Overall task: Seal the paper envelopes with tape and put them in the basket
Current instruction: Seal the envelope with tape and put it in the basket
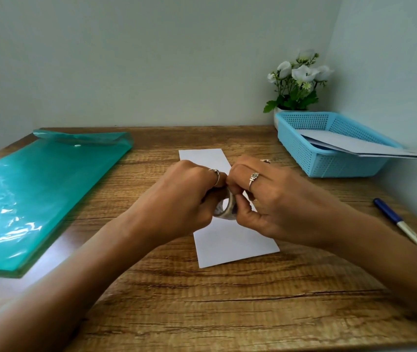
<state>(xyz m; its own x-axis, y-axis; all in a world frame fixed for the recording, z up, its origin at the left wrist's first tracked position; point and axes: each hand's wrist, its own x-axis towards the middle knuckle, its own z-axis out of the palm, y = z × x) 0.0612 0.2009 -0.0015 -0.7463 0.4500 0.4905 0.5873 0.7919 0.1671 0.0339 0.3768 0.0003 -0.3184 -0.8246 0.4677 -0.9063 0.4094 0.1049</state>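
A white paper envelope (230,243) lies lengthwise on the wooden desk (202,301), its middle hidden under my hands. Just above it I hold a small roll of tape (224,208). My left hand (184,196) grips the roll from the left. My right hand (273,199) pinches the roll's upper edge with thumb and fingertips. A blue plastic basket (329,163) stands at the back right with white envelopes (359,146) inside, one sticking out over its right rim.
A green plastic document folder (32,194) covers the left side of the desk. A blue and white pen (400,222) lies near the right edge. A pot of white flowers (296,82) stands behind the basket, against the wall.
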